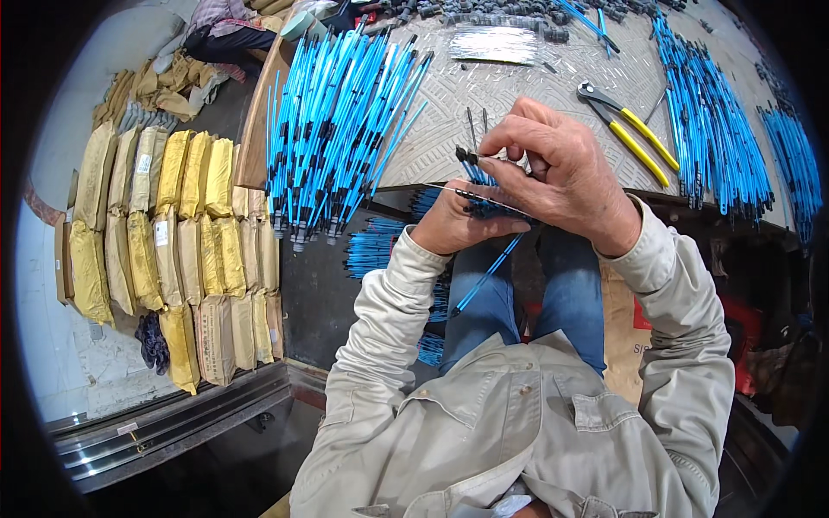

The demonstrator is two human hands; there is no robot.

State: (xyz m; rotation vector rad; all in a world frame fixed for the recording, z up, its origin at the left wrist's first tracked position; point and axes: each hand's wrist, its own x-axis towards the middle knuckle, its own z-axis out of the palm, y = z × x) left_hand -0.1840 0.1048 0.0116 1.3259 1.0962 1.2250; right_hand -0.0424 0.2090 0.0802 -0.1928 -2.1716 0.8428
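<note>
My left hand (458, 223) is closed around a small bundle of thin blue rods with black ends (485, 205), held above my lap. One blue rod (486, 278) slants down out of the bundle toward my left thigh. A thin metal wire (442, 187) lies across the bundle. My right hand (566, 168) is over it from the right, thumb and forefinger pinched together at the black tips (467, 156); what exactly lies between them is hidden. Two thin dark pins (477, 121) stick up just beyond the fingers.
On the table (414, 155), a big pile of blue rods (332, 129) overhangs the left edge; another pile (712, 129) lies right. Yellow-handled pliers (635, 138) and a stack of thin clear strips (492, 45) lie between. Wrapped packages (173, 233) are stacked left; a person (229, 30) sits beyond.
</note>
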